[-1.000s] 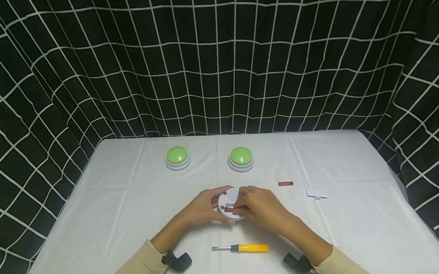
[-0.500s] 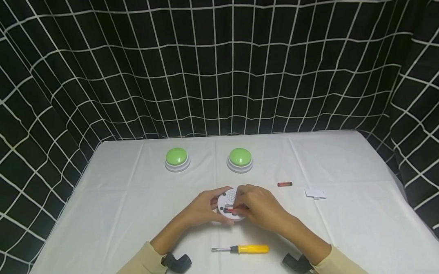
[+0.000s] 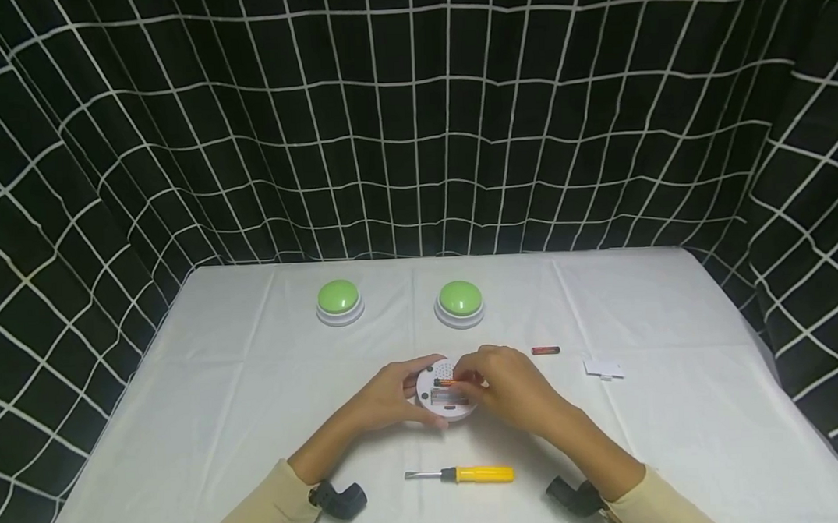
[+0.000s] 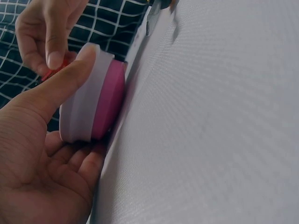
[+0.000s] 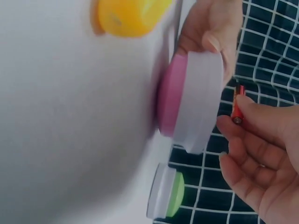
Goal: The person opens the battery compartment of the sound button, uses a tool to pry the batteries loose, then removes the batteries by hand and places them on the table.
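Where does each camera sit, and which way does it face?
Head: worn on the head, facing forward and down at the table; left hand, right hand and sleeves show.
Left wrist: worn there, facing the pink-and-white button gripped by the left hand; right hand shows too.
Right wrist: worn there, facing the red battery pinched by the right hand; left hand shows.
Both wrist views share button and battery.

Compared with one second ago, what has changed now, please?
The right hand has lifted a small red cylindrical battery out of the compartment of the white-and-pink round button, away from the person and slightly right in the head view. Nothing was let go. Unchanged: the left hand gripping the button, the yellow-handled screwdriver, the second red battery, the flat white cover and the two green-domed round buttons.
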The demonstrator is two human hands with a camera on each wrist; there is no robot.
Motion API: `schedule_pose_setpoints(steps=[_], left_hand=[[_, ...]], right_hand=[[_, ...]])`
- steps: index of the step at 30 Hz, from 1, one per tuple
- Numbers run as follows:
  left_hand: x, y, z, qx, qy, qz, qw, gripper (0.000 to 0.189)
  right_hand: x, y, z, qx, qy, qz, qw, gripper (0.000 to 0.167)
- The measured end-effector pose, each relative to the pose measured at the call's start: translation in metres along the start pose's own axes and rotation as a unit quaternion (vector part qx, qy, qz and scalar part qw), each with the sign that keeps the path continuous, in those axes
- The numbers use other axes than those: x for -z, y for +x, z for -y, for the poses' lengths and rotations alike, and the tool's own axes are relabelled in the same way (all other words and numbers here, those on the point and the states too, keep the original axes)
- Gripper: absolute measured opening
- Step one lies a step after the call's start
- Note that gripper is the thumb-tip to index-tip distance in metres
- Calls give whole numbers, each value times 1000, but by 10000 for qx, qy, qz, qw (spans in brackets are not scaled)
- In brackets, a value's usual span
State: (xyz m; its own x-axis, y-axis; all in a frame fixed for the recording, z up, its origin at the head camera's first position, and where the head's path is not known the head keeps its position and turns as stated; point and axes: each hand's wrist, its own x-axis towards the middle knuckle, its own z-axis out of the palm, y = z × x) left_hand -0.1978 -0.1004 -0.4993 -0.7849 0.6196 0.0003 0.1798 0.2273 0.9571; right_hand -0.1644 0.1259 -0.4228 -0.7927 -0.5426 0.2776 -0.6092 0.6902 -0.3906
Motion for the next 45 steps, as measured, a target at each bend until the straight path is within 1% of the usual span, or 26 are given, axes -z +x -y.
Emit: schedule_pose_setpoints(steps=[4, 8, 18, 24, 28, 33, 38, 45], left_hand=[[-1, 1, 0, 88, 29, 5, 10000, 97], [-2, 1, 0, 197, 110, -62, 9997, 99], [-2, 0, -3, 362, 188, -157, 9990, 100], [-2, -1, -4, 395, 253, -193, 9987, 100], [-3, -1, -4, 418, 206, -164, 9988, 101], [-2, 0, -3, 354, 149, -161, 9991, 100], [-1, 0, -3, 297, 47, -113, 9995, 99], [-1, -1, -1, 314, 55, -151, 9994, 97]], right_hand=[[6, -2, -5, -38, 281, 6, 9996, 11], [13, -5, -11, 15, 352, -46, 9994, 12], [30, -23, -29, -125, 161, -338, 9992, 19], [38, -33, -43, -225, 2, -439, 9988, 19], [44, -41, -52, -383, -144, -490, 9980, 18], [51, -48, -62, -500, -312, -447, 9973, 18], [56, -52, -69, -648, -437, -320, 9964, 18], [52, -56, -82, -766, -613, -281, 9948, 17]])
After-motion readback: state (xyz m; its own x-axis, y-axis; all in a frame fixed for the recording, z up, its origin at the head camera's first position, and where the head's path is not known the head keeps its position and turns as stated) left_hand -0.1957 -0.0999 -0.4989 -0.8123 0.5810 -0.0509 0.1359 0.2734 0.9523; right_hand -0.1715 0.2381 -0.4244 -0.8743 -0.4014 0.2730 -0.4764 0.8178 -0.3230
